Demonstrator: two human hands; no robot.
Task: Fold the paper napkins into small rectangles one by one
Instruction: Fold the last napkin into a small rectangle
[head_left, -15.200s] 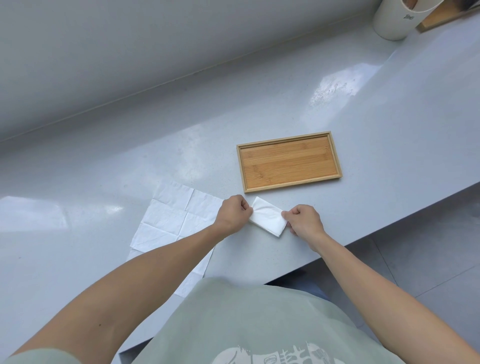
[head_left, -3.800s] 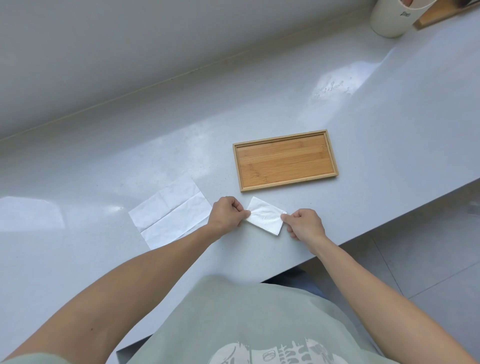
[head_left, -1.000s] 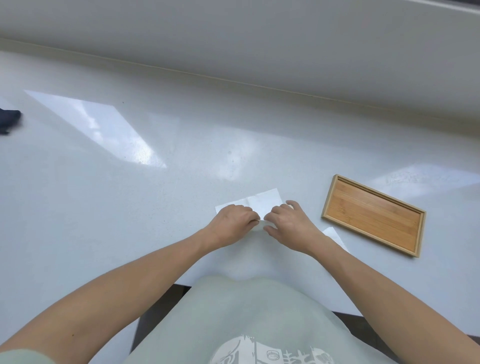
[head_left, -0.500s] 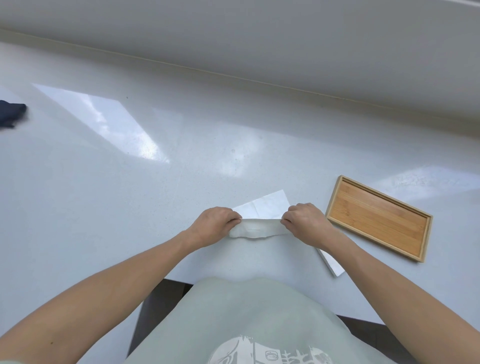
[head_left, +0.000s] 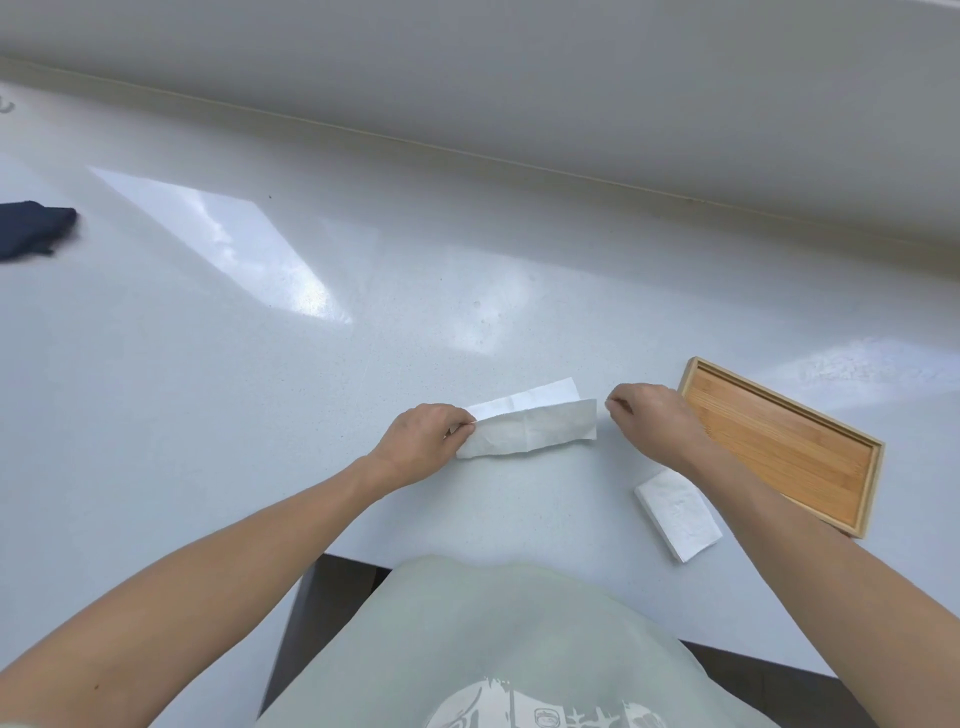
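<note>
1. The half-folded napkin (head_left: 530, 428) lies as a long strip on the counter (head_left: 311, 415), its top layer skewed off the back edge.
2. The left hand (head_left: 423, 441) has its fingers pinched on the strip's left end.
3. The right hand (head_left: 652, 418) sits just beside the right end, fingers curled together, holding nothing.
4. To fold well: square the edges first, then bring one end across to the other and press the crease flat.
5. A finished folded napkin (head_left: 678, 514) lies near the tray (head_left: 862, 530).
</note>
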